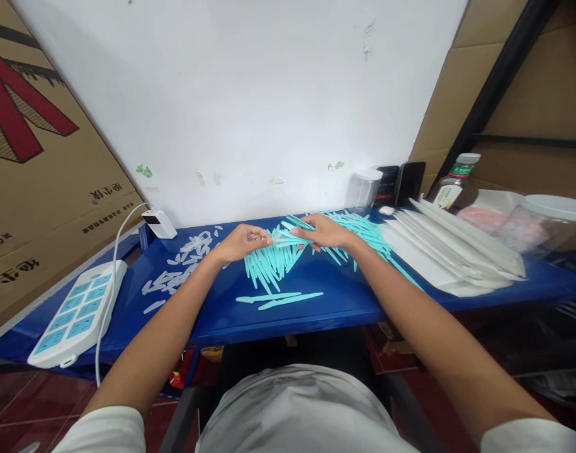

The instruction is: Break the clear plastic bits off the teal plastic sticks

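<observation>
My right hand point(325, 231) is closed around several turquoise eyebrow razors point(294, 220), whose ends fan out to the left. Thumb and fingertips of my left hand point(243, 243) pinch together at the tip of one razor, where a clear plastic cap point(282, 238) shows; the fingers partly hide it. Below both hands lies a heap of turquoise razors point(269, 264), laid mostly side by side. Two separate razors point(290, 301) rest nearer the table's front edge. Another pile of razors point(363, 229) spreads behind my right wrist. Loose clear caps point(193, 245) are scattered left of my left hand.
On the blue table point(288, 324) a white power strip point(77, 314) and a small white device point(158, 224) stand left. White sleeves point(457, 245), a clear jar point(366, 189), dark phones point(409, 182) and a bottle point(452, 182) are at right. A white wall point(278, 94) closes the back.
</observation>
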`<state>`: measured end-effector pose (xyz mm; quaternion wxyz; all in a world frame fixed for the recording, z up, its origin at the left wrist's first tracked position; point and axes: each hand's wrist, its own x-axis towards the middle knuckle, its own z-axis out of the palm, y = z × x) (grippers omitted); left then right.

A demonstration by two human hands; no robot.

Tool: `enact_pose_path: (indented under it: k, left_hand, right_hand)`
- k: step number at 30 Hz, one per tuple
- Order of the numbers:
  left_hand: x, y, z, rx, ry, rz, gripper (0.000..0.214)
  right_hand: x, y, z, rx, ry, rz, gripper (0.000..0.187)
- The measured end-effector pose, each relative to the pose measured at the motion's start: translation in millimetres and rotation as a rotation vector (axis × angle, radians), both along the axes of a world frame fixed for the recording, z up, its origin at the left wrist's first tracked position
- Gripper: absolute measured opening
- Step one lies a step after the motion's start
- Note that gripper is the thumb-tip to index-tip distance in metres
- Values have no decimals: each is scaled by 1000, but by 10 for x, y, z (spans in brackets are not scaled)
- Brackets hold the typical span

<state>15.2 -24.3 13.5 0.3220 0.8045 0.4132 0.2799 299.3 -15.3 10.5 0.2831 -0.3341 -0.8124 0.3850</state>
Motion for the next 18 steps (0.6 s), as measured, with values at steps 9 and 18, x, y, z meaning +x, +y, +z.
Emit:
enact_pose_path:
  k: [9, 18]
  left_hand:
    - [-2, -42, 47, -70, -6, 21, 45]
    - [-24, -30, 30, -147, -34, 11, 45]
  right_hand:
    - [5, -7, 26, -3, -26, 10, 50]
    - [4, -21, 31, 13, -43, 8, 50]
